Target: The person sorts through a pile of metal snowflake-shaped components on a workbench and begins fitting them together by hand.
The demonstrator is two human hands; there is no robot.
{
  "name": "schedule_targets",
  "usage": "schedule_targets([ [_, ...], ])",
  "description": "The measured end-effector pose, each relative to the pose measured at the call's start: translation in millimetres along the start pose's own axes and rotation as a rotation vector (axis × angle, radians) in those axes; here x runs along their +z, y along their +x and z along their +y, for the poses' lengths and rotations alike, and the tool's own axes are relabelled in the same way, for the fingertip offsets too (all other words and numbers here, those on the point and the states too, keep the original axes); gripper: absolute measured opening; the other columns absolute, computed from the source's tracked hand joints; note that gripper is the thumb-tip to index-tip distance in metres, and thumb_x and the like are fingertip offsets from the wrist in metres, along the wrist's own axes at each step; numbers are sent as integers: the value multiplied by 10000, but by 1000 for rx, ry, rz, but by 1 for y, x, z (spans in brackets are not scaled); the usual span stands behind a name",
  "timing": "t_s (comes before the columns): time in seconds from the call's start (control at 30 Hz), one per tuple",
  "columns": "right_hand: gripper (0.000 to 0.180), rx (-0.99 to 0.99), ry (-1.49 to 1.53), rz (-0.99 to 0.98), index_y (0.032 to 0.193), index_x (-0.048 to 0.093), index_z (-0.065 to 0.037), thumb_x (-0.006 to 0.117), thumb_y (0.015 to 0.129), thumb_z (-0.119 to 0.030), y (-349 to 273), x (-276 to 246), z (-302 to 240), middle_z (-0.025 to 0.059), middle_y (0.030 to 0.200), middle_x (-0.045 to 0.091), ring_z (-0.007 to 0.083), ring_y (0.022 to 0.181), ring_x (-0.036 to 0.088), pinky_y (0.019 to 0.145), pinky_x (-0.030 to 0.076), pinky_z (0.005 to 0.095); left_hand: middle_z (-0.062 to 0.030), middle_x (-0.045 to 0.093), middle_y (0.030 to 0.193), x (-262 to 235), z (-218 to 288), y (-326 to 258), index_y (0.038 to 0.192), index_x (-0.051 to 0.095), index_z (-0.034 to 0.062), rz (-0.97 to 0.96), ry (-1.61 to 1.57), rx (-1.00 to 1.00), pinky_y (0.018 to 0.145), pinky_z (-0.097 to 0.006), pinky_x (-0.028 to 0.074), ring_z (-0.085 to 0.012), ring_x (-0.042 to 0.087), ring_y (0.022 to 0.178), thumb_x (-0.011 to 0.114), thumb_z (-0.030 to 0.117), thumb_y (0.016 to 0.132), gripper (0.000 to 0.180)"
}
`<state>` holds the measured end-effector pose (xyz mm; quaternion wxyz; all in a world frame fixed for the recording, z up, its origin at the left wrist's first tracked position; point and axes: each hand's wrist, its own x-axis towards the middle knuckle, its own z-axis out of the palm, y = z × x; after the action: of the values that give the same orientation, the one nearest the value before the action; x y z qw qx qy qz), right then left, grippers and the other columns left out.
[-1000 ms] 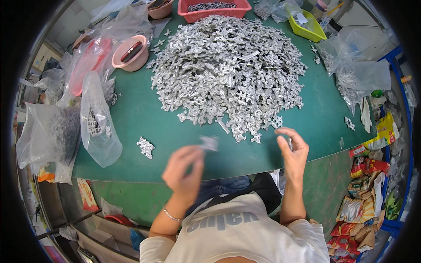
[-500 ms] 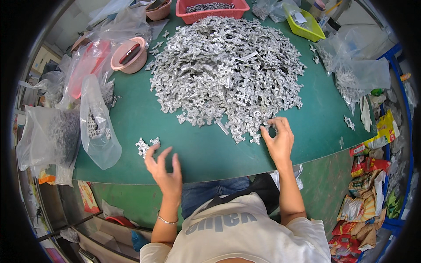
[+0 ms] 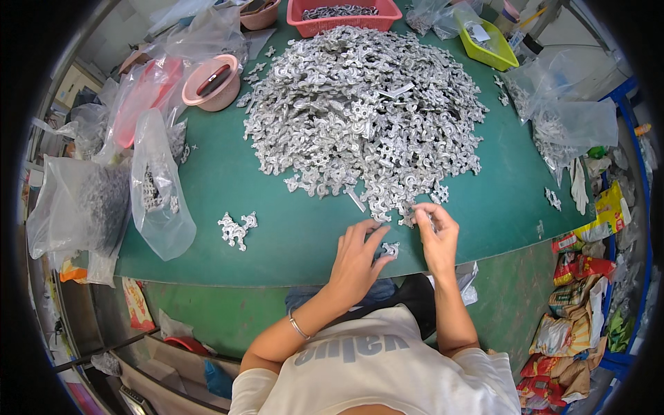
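Observation:
A big heap of silver-grey metal castings (image 3: 366, 111), small and star-like with several arms, covers the middle of the green table. My left hand (image 3: 354, 259) is at the heap's near edge, thumb and fingers apart around a single casting (image 3: 390, 250); whether it touches that piece I cannot tell. Just to the right, my right hand (image 3: 438, 243) has its fingers curled against the thumb, with a bit of grey metal casting (image 3: 431, 223) showing between them. A small group of castings (image 3: 236, 229) lies apart on the left of the table.
A flat metal strip (image 3: 355, 200) lies by the heap. Behind stand a red basket (image 3: 344, 25) of parts and a yellow-green basket (image 3: 490, 48). A pink bowl (image 3: 213, 99) and clear plastic bags (image 3: 162, 207) line the left; another bag (image 3: 553, 138) and a white glove (image 3: 578, 185) are right.
My left hand has moved right, from the small group of castings to the heap's near edge. My right hand has drawn slightly nearer, its fingers closing. A single casting now shows between the hands.

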<state>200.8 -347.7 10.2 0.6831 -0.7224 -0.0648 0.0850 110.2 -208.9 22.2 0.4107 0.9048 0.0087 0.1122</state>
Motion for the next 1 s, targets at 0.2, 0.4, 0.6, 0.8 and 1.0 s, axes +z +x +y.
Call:
schedule_targets([
  [0.2, 254, -183, -466, -311, 944, 630, -8, 675, 696, 11, -21, -15, -23, 37, 865, 570, 62, 551, 353, 489, 315, 211, -110, 531, 951, 16, -17, -12, 1070, 549, 23, -20, 106, 52, 769, -350, 413, -264, 527, 847, 705, 76, 670, 432],
  [0.4, 248, -134, -172, -431, 953, 627, 0, 642, 706, 20, -27, -7, -34, 52, 835, 566, 85, 600, 409, 541, 336, 225, -101, 608, 847, 2, -10, -9, 1073, 533, -43, -7, -1001, -351, 578, -261, 461, -144, 560, 655, 649, 49, 774, 334],
  [0.6, 117, -281, 7, -426, 863, 620, 13, 579, 761, 55, -27, -1, -46, 54, 791, 571, 68, 610, 490, 540, 366, 193, -137, 621, 932, -36, -1, -6, 1121, 505, -51, -487, -1546, -590, 624, -229, 475, -135, 593, 742, 595, 91, 833, 333],
  [0.8, 19, 14, 206, -318, 832, 561, 17, 566, 814, 17, -37, 3, -61, 35, 776, 573, 44, 627, 475, 547, 350, 181, -154, 624, 931, -52, 18, -5, 1099, 515, -64, -386, -1574, -655, 661, -237, 489, -173, 614, 793, 538, 101, 871, 283],
  [1.0, 36, 88, 247, -278, 851, 554, 8, 575, 825, -6, -46, 3, -67, 44, 814, 596, 44, 709, 521, 630, 408, 190, -184, 628, 819, -53, 25, -16, 1029, 539, -61, -178, -1203, -461, 620, -276, 517, -212, 629, 689, 509, 59, 873, 199],
])
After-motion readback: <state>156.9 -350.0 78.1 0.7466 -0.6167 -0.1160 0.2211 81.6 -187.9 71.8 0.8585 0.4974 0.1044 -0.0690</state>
